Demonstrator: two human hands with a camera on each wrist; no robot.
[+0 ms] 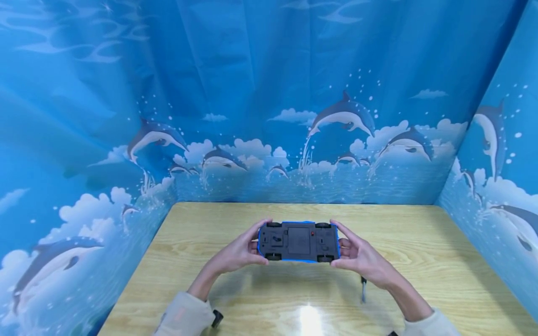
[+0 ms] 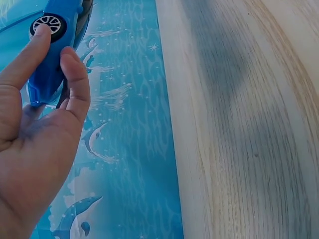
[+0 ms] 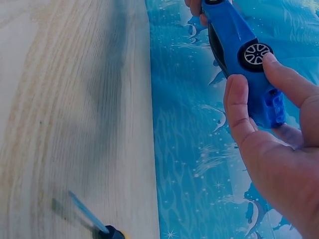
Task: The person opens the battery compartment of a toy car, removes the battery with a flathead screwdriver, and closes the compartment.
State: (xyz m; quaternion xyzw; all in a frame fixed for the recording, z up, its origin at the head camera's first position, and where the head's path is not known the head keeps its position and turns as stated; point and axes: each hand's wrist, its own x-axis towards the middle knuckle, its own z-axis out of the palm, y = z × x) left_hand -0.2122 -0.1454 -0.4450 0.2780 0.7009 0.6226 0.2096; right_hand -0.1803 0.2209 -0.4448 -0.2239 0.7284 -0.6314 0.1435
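Observation:
A blue toy car (image 1: 299, 241) is held up over the table with its dark underside turned to the head camera. That underside shows a square panel, a small red spot and black wheels at the corners. My left hand (image 1: 239, 252) grips the car's left end, its thumb on a wheel (image 2: 48, 27) in the left wrist view. At the other end my right hand (image 1: 363, 259) holds the car, thumb by a spoked wheel (image 3: 255, 54) and a finger along the body. A screwdriver (image 1: 363, 289) lies on the table beneath the right hand, its handle partly hidden.
The light wood table (image 1: 189, 224) is bordered by a blue curtain (image 1: 269, 93) printed with dolphins, at the back and both sides. A bright light reflection shows on the tabletop near the front.

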